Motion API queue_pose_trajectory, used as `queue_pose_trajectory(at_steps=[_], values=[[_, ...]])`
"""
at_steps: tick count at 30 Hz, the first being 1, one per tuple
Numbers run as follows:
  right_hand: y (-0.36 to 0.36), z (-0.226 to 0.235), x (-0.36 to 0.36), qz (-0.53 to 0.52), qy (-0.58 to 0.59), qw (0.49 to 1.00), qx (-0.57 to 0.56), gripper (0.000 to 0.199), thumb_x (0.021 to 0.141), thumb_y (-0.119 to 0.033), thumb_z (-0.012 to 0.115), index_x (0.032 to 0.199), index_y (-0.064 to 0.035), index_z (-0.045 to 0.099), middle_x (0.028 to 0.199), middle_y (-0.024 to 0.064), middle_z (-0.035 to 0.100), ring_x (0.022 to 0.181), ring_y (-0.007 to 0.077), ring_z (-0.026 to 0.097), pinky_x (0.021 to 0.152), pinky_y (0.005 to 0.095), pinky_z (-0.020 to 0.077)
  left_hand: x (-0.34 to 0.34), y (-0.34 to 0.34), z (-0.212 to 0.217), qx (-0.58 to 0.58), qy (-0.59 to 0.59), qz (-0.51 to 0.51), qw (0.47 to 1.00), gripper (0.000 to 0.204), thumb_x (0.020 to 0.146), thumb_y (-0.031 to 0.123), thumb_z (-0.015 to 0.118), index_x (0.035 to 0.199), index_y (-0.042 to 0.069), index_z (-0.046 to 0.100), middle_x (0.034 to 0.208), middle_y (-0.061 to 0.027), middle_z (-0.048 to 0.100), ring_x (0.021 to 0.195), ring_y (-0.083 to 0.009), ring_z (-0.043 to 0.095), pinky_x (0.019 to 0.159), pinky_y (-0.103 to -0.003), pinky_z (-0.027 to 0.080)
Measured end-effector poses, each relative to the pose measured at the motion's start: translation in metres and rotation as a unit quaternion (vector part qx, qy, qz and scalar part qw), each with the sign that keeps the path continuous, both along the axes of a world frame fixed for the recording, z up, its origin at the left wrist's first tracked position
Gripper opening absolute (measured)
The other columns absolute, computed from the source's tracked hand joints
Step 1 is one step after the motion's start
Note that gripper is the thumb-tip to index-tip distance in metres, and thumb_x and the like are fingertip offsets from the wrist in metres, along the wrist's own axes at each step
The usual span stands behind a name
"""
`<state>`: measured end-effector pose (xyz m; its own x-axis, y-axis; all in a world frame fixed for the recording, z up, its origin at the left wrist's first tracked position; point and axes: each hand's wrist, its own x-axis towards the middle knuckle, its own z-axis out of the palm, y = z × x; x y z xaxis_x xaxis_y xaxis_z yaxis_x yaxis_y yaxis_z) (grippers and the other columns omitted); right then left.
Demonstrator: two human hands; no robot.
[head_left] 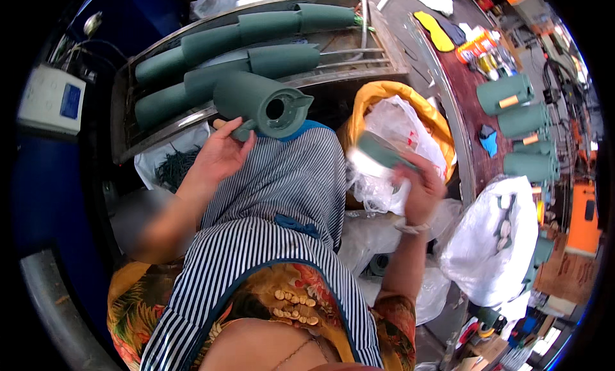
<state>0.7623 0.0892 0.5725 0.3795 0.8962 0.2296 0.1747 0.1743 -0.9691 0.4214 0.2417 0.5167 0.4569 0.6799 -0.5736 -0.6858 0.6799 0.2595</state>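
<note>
Over striped apron: left hand (221, 154) cups green roll (262, 104); right hand (419, 188) grips green piece (383, 151).

Dark green foam roll (262, 103), end-on

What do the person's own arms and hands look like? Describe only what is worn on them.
Both forearms are bare, with no gloves on the left hand or the right hand. A light-coloured wristband, perhaps a watch, circles the right wrist. Short floral sleeves in orange and green cover the upper arms, under a striped apron.
</note>
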Motion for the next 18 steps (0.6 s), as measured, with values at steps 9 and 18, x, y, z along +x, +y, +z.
queue_pose_trajectory(at_steps=[9,18], values=[[0.132,-0.017,-0.081,0.206,-0.468,0.802,0.308,0.038,0.074,-0.012,0.072,0.11,-0.0047,0.066,0.099,0.0095,0.066,0.077,0.0243,0.064,0.066,0.0283,0.0523,-0.035,-0.006,0.008,-0.028,-0.101,-0.019,0.994,0.018,0.09,0.013,0.064,0.101,0.0,0.061,0.101,-0.0125,0.06,0.098,-0.0231,0.057,0.078,-0.022,0.059],[0.132,0.023,-0.141,0.133,-0.567,0.809,0.075,0.077,0.064,-0.043,0.078,0.126,-0.0043,0.052,0.121,0.0096,0.054,0.11,0.0282,0.05,0.094,0.0425,0.0354,-0.019,-0.014,0.003,-0.023,-0.062,0.057,0.996,0.024,0.09,0.015,0.065,0.105,-0.001,0.057,0.103,-0.0113,0.062,0.094,-0.0217,0.062,0.084,-0.027,0.057]])
